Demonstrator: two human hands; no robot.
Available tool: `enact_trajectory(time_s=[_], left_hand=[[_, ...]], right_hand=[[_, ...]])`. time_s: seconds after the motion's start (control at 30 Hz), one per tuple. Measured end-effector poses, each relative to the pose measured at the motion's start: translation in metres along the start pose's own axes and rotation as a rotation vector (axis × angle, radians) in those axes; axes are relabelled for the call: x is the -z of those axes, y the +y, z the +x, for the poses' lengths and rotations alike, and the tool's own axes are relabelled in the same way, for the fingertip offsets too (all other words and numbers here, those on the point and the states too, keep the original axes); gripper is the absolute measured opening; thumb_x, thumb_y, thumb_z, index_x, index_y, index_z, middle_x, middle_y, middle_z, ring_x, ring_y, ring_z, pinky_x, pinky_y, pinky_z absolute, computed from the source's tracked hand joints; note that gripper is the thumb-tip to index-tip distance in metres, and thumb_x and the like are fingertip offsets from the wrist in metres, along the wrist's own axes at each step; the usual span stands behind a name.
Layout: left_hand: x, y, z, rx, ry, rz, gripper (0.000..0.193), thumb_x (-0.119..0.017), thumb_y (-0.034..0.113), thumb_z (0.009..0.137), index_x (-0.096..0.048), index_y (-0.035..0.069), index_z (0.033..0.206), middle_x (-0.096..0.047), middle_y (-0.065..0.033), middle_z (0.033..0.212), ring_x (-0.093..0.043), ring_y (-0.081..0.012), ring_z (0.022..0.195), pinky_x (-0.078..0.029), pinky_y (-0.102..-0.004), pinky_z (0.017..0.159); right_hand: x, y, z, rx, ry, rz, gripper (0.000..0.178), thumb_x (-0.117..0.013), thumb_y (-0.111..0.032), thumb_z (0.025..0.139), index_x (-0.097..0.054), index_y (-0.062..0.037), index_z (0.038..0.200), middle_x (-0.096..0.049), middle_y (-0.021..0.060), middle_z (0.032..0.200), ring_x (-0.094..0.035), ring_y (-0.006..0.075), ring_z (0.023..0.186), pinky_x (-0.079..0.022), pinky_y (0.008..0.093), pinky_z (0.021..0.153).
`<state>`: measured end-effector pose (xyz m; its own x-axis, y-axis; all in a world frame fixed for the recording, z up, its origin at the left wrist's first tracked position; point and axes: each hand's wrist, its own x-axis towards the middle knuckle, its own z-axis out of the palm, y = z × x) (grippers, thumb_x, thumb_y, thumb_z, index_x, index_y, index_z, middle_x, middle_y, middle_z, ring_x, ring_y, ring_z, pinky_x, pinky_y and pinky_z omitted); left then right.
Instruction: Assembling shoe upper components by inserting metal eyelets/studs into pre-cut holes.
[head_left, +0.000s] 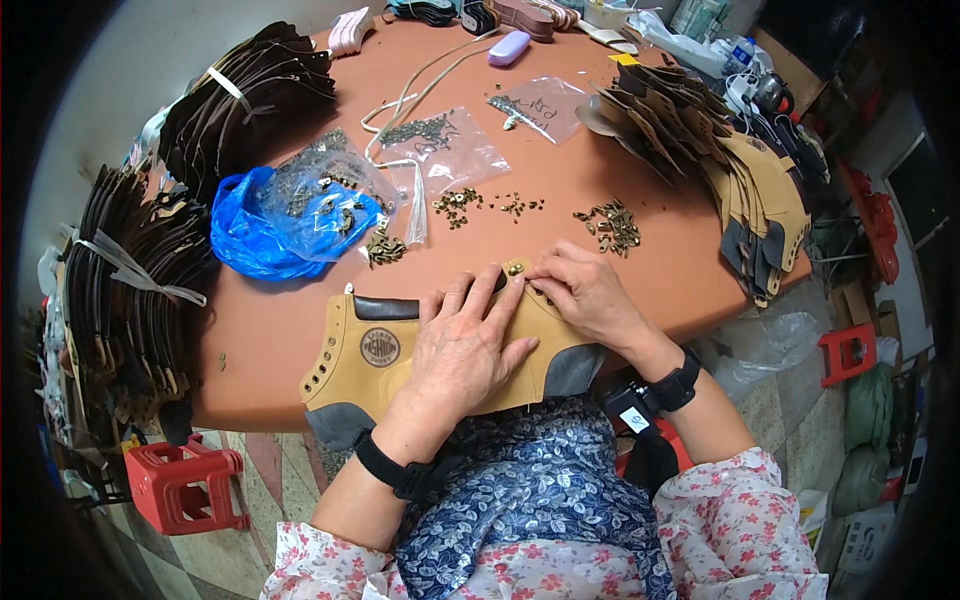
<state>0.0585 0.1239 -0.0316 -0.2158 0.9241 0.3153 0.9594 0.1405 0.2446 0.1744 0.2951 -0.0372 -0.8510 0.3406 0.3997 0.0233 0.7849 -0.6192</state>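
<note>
A tan leather piece (370,385) with dark grey end panels lies at the near edge of the tabletop (670,275), its lower side reaching past that edge over the person's lap. A brass fitting (516,269) sits at its upper right corner; a row of eyelets (320,368) runs down its left end. Just beyond its upper edge, a heap of brass parts (385,248) lies near the blue bag (240,235). Brown surface separates the piece from another brass pile (610,228) to the right.

Farther out, clear plastic bags (455,150) lie mid-table, with dark stacks (130,300) along the left side and a tan stack (765,190) at the right. A red stool (185,485) stands on the tiled floor at lower left.

The left hand (460,340) presses flat on the piece, fingers spread. The right hand (580,285) bends in from the right, thumb and forefinger close together at the corner beside the fitting; I cannot tell whether they clamp anything.
</note>
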Motion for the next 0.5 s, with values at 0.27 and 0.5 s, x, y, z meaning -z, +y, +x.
enact_trajectory(time_s=[0.27, 0.5], left_hand=[[0.000, 0.001, 0.000, 0.006, -0.009, 0.009, 0.061, -0.067, 0.043, 0.085, -0.056, 0.010, 0.135, -0.048, -0.0121, 0.138, -0.046, -0.0307, 0.125, -0.034, -0.0480, 0.103], [0.006, 0.001, 0.002, 0.053, -0.088, -0.057, 0.061, -0.066, 0.045, 0.087, -0.055, 0.013, 0.139, -0.048, -0.0135, 0.143, -0.045, -0.0318, 0.129, -0.031, -0.0489, 0.106]], right_hand=[[0.004, 0.002, -0.007, 0.009, -0.029, 0.042, 0.016, -0.061, -0.001, 0.085, -0.072, -0.0012, 0.097, -0.065, 0.0125, 0.096, -0.066, 0.0295, 0.087, -0.052, 0.0350, 0.075], [0.025, 0.013, 0.011, -0.247, -0.089, 0.250, 0.019, -0.064, -0.010, 0.086, -0.072, 0.0021, 0.098, -0.068, 0.0140, 0.094, -0.068, 0.0258, 0.082, -0.053, 0.0337, 0.074]])
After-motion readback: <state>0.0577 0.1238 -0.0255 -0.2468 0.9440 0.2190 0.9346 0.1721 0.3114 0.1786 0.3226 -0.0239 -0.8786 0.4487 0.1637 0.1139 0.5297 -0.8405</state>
